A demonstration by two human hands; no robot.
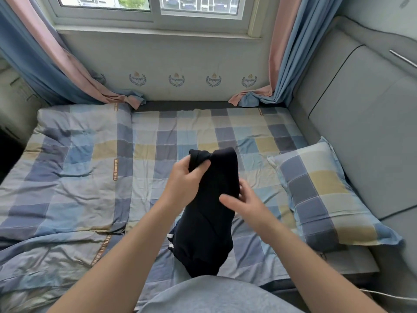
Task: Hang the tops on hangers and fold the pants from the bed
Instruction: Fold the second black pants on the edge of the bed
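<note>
A dark navy garment (209,224) with small white stripes at its lower left edge hangs bunched above the bed (158,141), its bottom near my body. My left hand (185,177) grips the garment's top edge, fingers curled round the fabric. My right hand (242,204) is at the garment's right side, thumb laid on the cloth and fingers behind it. Whether it is a top or pants cannot be told. No hanger is in view.
A checked quilt (63,177) lies heaped on the bed's left half. A matching pillow (327,199) rests at the right against a grey padded headboard (361,132). Curtains (282,64) and a window wall close off the far side.
</note>
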